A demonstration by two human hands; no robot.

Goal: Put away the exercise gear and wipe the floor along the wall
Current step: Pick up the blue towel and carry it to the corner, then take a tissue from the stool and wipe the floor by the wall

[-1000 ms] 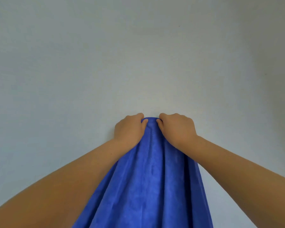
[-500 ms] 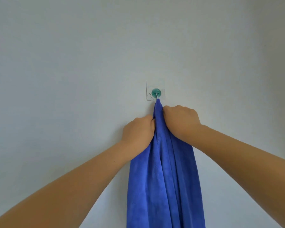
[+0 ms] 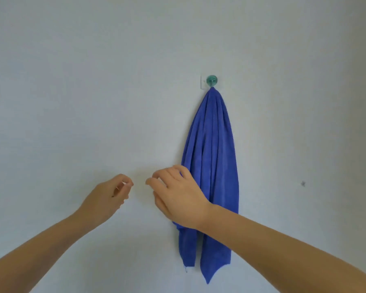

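Two bare forearms in view, no sleeves visible up to frame edge. Left hand (image 3: pixel 109 197) bare: no ring, no glove, no watch or band at wrist. Right hand (image 3: pixel 178 195) likewise bare, wrist unadorned. Fingers (image 3: pixel 156 180) short-nailed, nails unpainted as far as visible. No clothing, tattoos or markings seen on either arm.

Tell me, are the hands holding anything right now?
No. Both hands are empty. The left hand and right hand have loose fingers in front of the wall. The cloth hangs by itself from the hook.
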